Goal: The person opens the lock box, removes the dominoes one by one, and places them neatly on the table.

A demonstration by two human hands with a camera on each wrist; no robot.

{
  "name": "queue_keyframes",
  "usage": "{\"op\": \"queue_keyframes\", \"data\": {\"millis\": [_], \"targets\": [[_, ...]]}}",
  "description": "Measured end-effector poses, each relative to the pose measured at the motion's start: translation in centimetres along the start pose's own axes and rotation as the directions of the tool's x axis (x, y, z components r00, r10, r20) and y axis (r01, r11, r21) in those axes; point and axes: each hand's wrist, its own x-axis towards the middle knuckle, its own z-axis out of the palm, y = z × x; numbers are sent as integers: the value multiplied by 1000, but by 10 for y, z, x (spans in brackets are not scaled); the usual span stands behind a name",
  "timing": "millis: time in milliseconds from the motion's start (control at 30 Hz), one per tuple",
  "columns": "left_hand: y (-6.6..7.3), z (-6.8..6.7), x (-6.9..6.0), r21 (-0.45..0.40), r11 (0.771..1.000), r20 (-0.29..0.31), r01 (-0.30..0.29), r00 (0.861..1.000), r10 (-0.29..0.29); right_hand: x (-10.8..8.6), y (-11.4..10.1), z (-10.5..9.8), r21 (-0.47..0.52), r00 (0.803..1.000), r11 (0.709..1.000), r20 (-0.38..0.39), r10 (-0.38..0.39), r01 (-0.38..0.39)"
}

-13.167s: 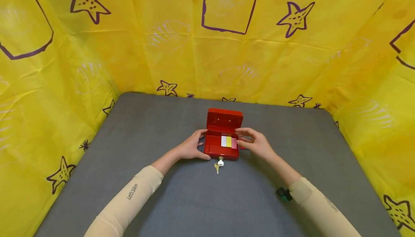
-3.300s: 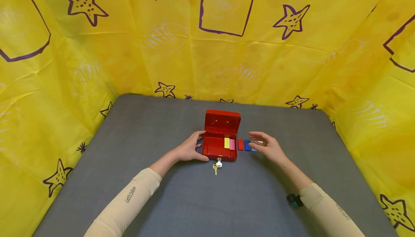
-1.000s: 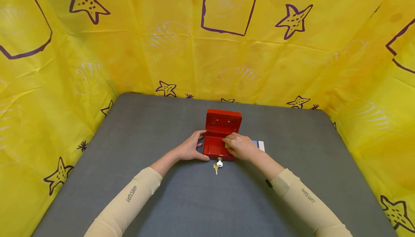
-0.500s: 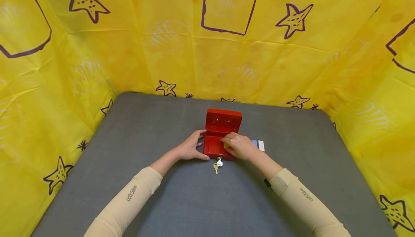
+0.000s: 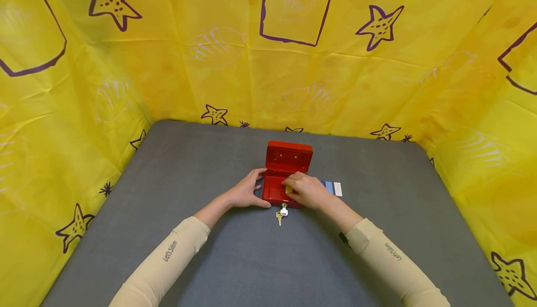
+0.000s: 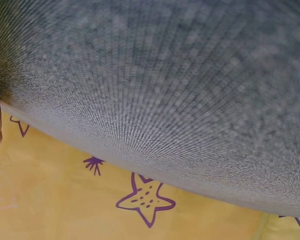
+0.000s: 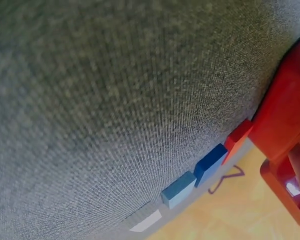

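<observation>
A red metal cash box (image 5: 272, 194) stands on the grey table with its lid (image 5: 289, 156) raised. My left hand (image 5: 244, 192) grips its left side, thumb at the front corner and fingers near the back. Inside the box, my right hand (image 5: 308, 190) pinches a small yellow block (image 5: 288, 189), mostly covered by the fingers. The hand hides the right part of the box. Right of the box, in a row, the right wrist view has a red block (image 7: 238, 138), a dark blue block (image 7: 210, 164), a light blue block (image 7: 179, 190) and a white block (image 7: 146, 221).
A key (image 5: 284, 212) sits in the lock at the box's front, and a second key (image 5: 279, 218) hangs from it over the grey table (image 5: 251, 260). Yellow cloth (image 5: 235, 73) with drawn starfish walls the table at the back and both sides.
Over the longer span, the white block went from the box to the row outside. Then my right hand came back and took the yellow block, shifting slightly left. My left hand stayed put.
</observation>
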Motion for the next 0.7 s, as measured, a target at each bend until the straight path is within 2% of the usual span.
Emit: {"op": "queue_keyframes", "data": {"millis": [167,333,467,700], "targets": [[0,0,0,4,1000,3,-4,1000,4,0,-1,-5,17,1000,999,6,30,-31],[1,0,0,-2,1000,-1,-6,1000,6,1,-1,-9,24,995,997,68,71,-73],[1,0,0,-3,1000,1,-6,1000,6,2,0,-9,17,992,997,104,73,-75],[0,0,0,-1,1000,1,-4,1000,4,2,0,-7,12,990,996,116,85,-87]]}}
